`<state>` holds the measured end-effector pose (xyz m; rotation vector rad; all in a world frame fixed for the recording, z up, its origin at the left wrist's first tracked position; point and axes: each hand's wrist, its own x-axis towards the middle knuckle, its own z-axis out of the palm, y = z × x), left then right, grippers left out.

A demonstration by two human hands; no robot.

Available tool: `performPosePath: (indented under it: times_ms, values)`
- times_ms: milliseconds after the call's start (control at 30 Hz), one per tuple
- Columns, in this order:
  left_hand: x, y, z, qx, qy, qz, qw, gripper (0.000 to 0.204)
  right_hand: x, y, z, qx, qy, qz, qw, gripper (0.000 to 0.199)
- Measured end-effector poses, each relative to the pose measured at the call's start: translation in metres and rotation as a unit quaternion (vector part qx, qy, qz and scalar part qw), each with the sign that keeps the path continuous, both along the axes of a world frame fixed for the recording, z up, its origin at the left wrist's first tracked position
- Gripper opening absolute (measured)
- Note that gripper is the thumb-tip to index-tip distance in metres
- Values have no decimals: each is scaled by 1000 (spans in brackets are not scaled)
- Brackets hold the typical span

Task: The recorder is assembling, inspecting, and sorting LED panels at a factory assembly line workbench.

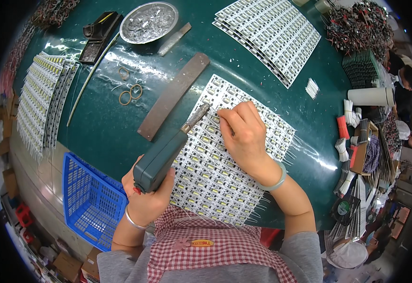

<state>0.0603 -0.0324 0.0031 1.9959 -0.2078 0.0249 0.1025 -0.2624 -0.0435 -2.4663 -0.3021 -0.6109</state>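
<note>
My left hand [151, 205] is wrapped round a dark green, gun-shaped soldering iron [156, 162]. The iron's worn metal tip reaches over the upper left part of a white LED circuit board panel [215, 186], close to its far edge. Rows of yellow LED chips cover this panel, and short white wires stick out along its right and near edges. My right hand [246, 137] is low over the panel, just right of the tip, thumb and forefinger pinched together. Whatever lies between those fingers is too small to make out.
A brown bar [174, 96] lies left of the panel. Beyond it are a metal bowl [149, 22], a black holder [99, 37] and rubber bands [125, 97]. Stacked panels [274, 35] stand far right, others [43, 101] left. A blue basket [92, 207] hangs near the table's left edge.
</note>
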Motion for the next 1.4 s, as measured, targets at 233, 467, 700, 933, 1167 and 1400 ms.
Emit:
performPosePath:
  times_ms: [233,467,700,933,1167,1400]
  values:
    - [0,-1,-4,-10,17,1,1000,18,0,0,1,-1,5,2,1000,20]
    - [1,-2,-4,-18,15,3,1000,18,1,0,1,-7,4,1,1000,19]
    - [0,-1,5,10,-51,3,999,18,1,1,-1,-12,3,-3,1000,19]
    - [-3,1,6,10,-25,24,999,18,-1,0,1,-6,10,1,1000,16]
    - [-10,2,1,-38,37,92,994,28,-5,-58,41,18,-21,-52,998,14]
    - [-2,3,-7,-64,61,74,993,25,-9,-195,5,-183,-46,-268,945,16]
